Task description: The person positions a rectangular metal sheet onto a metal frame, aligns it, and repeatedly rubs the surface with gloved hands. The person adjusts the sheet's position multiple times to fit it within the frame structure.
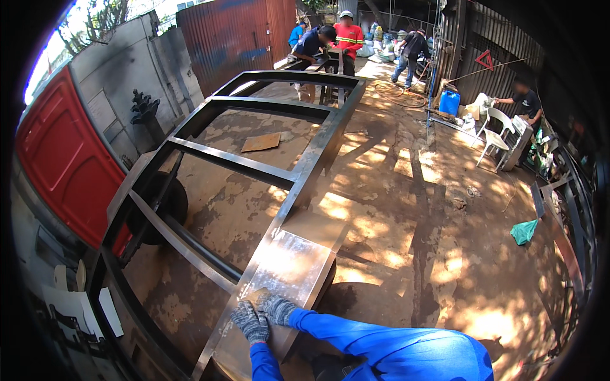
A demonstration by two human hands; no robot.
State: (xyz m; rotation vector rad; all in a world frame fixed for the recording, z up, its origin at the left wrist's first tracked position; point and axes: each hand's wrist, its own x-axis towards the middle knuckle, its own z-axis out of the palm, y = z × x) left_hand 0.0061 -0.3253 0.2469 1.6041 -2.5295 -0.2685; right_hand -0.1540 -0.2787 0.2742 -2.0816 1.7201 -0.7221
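Observation:
A long dark metal trailer frame point(311, 155) with cross members stretches away from me. On its near right side lies a shiny sheet-metal fender point(286, 263). My left hand point(251, 322), in a grey knitted glove, is closed at a small flat brownish piece point(257, 296) on the metal. Right beside it, my right hand point(277, 310), gloved alike, bears on the same piece with bent fingers. The hands lie close together, and their fingers partly hide the piece; I cannot make out its kind.
A wheel point(159, 206) stands under the frame's left side. A red panel point(67, 159) leans at the left wall. Two people point(346, 41) work at the frame's far end; others are farther off. A white chair point(495, 133), a blue container point(449, 103) and a coiled hose point(400, 95) are at right.

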